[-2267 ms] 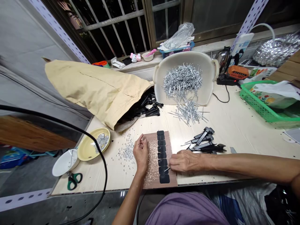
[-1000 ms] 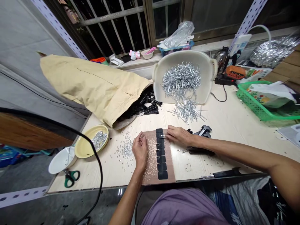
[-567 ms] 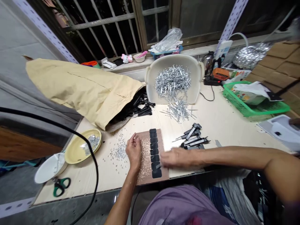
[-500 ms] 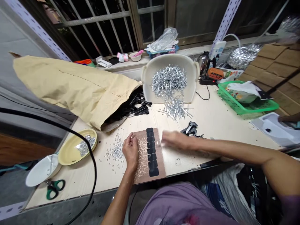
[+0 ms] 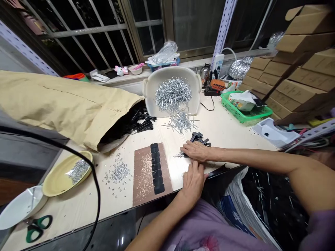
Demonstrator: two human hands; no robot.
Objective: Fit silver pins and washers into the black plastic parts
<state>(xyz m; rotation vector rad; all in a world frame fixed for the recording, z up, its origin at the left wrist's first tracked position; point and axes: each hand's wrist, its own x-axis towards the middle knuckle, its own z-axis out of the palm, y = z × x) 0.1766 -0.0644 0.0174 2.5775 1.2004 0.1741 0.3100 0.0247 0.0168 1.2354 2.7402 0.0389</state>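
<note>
My right hand [image 5: 196, 151] lies palm down on a small pile of black nail clips [image 5: 199, 137] on the pale table [image 5: 230, 129], fingers stretched left over them. Just in front of it, my left hand [image 5: 192, 180] rests flat at the table's front edge, fingertips almost touching the right hand, holding nothing. To their left lies a brown board [image 5: 142, 172] with a row of black pieces [image 5: 156, 168] set on it. Neither hand touches the board.
A white tub of silver nails [image 5: 172, 91] spills loose nails [image 5: 180, 122] behind the hands. A tan sack [image 5: 60, 104] spills black clips [image 5: 138, 122]. Small silver bits [image 5: 117, 172], a yellow plate [image 5: 65, 172], scissors [image 5: 36, 228], a green basket [image 5: 246, 109], cardboard boxes [image 5: 300, 69].
My left hand left the board and moved right to the table edge beside the right hand. The right hand settled on the black clips. My view swung right.
</note>
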